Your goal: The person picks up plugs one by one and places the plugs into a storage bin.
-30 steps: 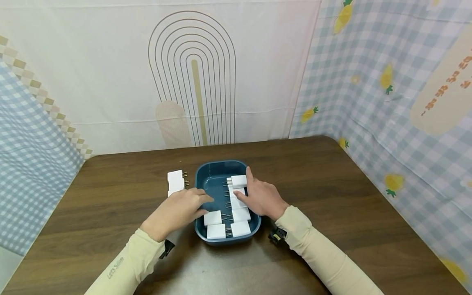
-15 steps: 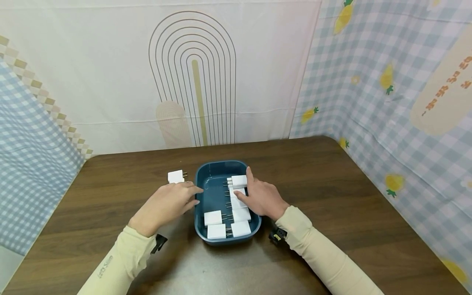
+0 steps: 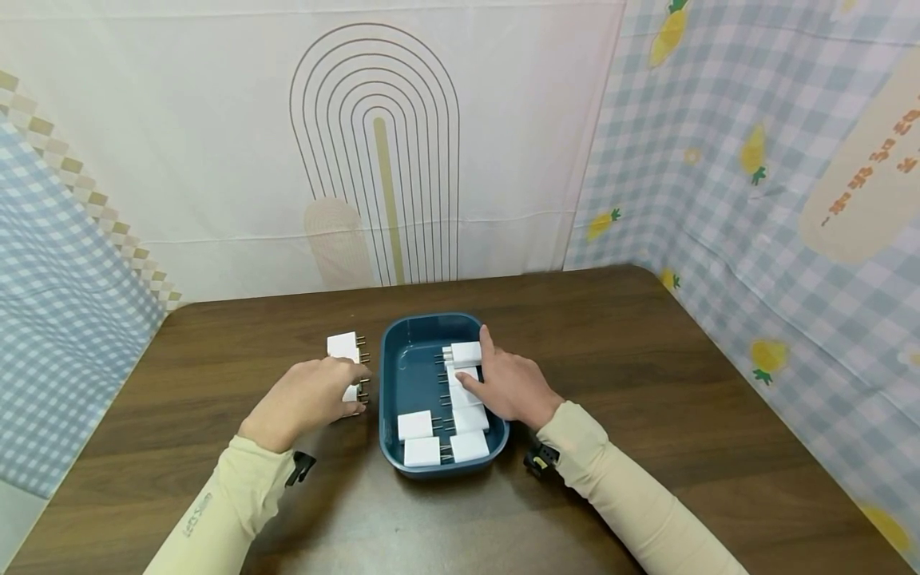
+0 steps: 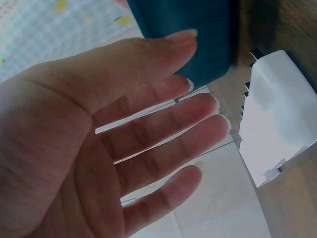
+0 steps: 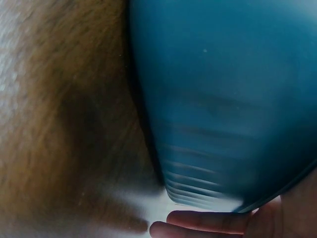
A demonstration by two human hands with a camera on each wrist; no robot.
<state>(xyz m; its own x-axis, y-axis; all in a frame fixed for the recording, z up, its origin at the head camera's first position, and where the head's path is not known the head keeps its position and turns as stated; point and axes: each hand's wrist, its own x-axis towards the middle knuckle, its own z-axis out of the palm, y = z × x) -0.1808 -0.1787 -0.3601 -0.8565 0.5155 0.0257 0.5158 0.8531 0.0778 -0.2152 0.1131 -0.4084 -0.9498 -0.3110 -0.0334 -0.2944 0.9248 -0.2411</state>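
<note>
My left hand (image 3: pixel 305 395), fingers spread and slightly bent, hovers over a row of white two-pin plugs (image 3: pixel 342 345) on the table. In the left wrist view its palm is bare, and white plugs (image 4: pixel 282 114) stand beyond the fingertips. A blue tray (image 3: pixel 389 455) lies to the right of that row. More white plugs (image 3: pixel 470 446) line its right side, pins pointing left, and two others (image 3: pixel 422 452) lie at its near left, pins pointing right. My right hand (image 3: pixel 516 385) holds the tray's right wall, thumb inside over the plugs, fingers outside.
The brown wooden table (image 3: pixel 647 359) extends around the tray on all sides. A white printed cloth (image 3: pixel 237 160) hangs behind it, with checked cloths (image 3: pixel 755 239) at the left and right sides.
My left hand has moved left from above the tray, across its left wall, to the row of plugs on the table. The right hand and tray have stayed put.
</note>
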